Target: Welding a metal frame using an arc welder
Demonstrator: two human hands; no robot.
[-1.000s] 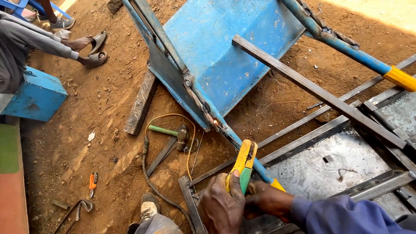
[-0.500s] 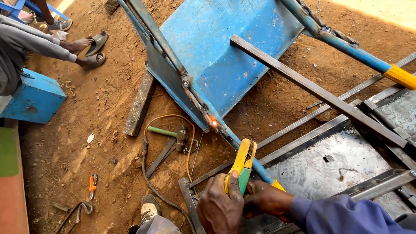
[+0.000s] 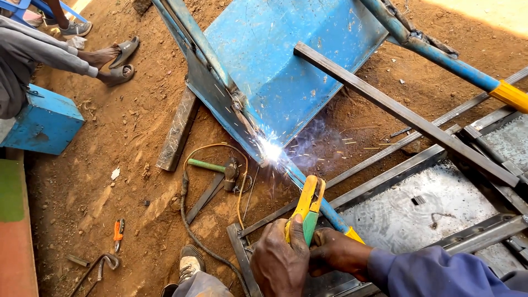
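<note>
My left hand [image 3: 281,264] grips a yellow and green welding electrode holder [image 3: 308,206] at the bottom middle. My right hand [image 3: 335,254] clasps the holder's lower end beside it, a blue sleeve behind it. The holder's tip points up-left at a bright white arc with sparks and smoke [image 3: 270,149]. The arc sits on the blue tube frame [image 3: 209,66] of an overturned blue wheelbarrow tray [image 3: 286,60]. A yellow-gripped blue handle [image 3: 509,94] runs off at the upper right.
A hammer with a green handle [image 3: 212,166] and a looped cable [image 3: 190,220] lie on the dirt. Steel angle bars and a metal sheet [image 3: 418,203] fill the right. Another person's sandalled feet [image 3: 113,63] and a blue box [image 3: 47,124] are at the left. An orange tool [image 3: 118,231] lies lower left.
A small orange glow on the frame has become a bright white arc with sparks and smoke. Both hands hold the same place on the holder.
</note>
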